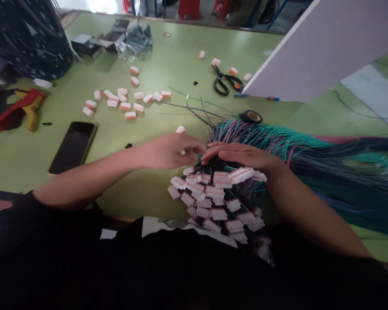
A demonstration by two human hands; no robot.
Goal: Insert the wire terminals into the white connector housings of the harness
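Observation:
My right hand (242, 156) lies across a bundle of thin wires (265, 135), its long fingers bent down over the dark part near the plugs. White-and-orange plug connectors (210, 189) crowd the near end of the bundle, fanned out toward my body. Close by on the left, my left hand (177, 150) is slightly blurred. Its thumb and fingers curl together at the wires, with a small gap behind the tips; what they pinch is hidden. One loose connector (180, 129) shows just beyond the left hand. Several single wires (194, 105) stick out past the bundle's far side.
Loose connectors (125, 106) lie scattered on the green table (168, 56). A phone (73, 146) and red-yellow tool (22, 107) are at left. Black scissors (226, 82), a tape roll (251, 116) and a screwdriver (273, 99) lie beyond the wires. A pale panel (323, 51) stands right.

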